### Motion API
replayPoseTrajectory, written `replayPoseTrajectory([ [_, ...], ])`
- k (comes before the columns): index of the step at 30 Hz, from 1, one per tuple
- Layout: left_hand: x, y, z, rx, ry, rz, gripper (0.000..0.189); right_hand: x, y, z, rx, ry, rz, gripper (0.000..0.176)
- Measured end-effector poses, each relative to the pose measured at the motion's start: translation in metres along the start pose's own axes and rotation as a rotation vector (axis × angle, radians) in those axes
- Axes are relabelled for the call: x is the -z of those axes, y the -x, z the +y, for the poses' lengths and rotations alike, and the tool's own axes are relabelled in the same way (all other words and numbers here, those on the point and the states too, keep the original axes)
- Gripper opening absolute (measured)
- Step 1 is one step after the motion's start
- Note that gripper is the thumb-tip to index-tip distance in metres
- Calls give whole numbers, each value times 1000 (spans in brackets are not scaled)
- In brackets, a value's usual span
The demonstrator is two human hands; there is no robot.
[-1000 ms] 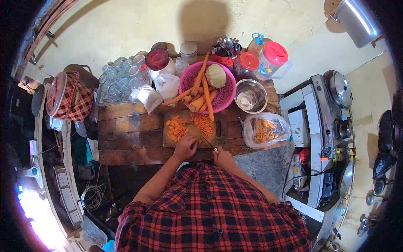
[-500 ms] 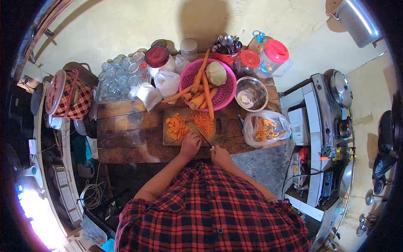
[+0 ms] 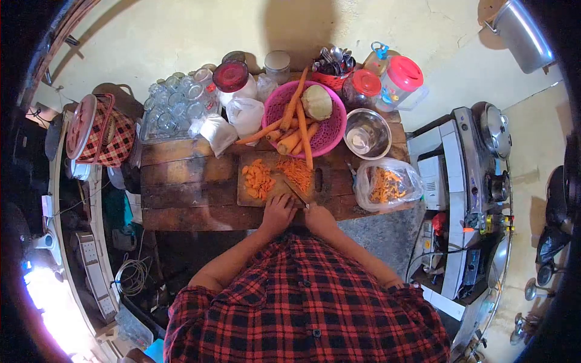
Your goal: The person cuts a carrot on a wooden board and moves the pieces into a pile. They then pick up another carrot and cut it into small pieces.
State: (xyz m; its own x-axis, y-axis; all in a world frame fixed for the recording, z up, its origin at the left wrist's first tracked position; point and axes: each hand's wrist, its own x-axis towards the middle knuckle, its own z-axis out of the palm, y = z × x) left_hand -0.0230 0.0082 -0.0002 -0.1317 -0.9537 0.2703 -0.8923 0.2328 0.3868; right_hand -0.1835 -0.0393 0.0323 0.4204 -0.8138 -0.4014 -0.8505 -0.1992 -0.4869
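Observation:
On the wooden cutting board, my left hand lies with its fingers stretched and slightly apart, beside the blade. Anything under those fingers is hidden. My right hand is closed around the handle of a knife, whose blade slants up and left over the board. Carrot slices are heaped on the board's left part. A pile of thin carrot shreds lies just beyond the blade.
Behind the board, a pink basket holds whole carrots and a pale round vegetable. To the right are a steel bowl and a clear bag of carrot pieces. Glasses and jars line the back.
The view has shifted slightly. My left hand's fingers look more spread out on the board. My right hand still grips the knife, with the blade at a similar slant.

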Motion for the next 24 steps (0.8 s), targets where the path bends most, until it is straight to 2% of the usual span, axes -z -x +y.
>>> replayPoseTrajectory([
  [4,2,-1,-2,-9,-8,-12,37,-4,12,3,-68,16,-42,34],
  [6,1,-1,-3,-2,0,-19,37,-16,8,3,-90,-27,28,34],
  [12,1,-2,-3,23,27,-45,35,10,5,-6,-29,-1,-2,30],
  [16,1,-2,-4,12,-11,-53,33,1,12,-2,-51,2,1,30],
  [19,2,-3,-4,-4,-32,-32,34,-9,9,-1,-89,-2,52,32],
  [24,4,-4,-4,-29,-60,-54,37,8,-3,-4,-53,13,-33,37],
])
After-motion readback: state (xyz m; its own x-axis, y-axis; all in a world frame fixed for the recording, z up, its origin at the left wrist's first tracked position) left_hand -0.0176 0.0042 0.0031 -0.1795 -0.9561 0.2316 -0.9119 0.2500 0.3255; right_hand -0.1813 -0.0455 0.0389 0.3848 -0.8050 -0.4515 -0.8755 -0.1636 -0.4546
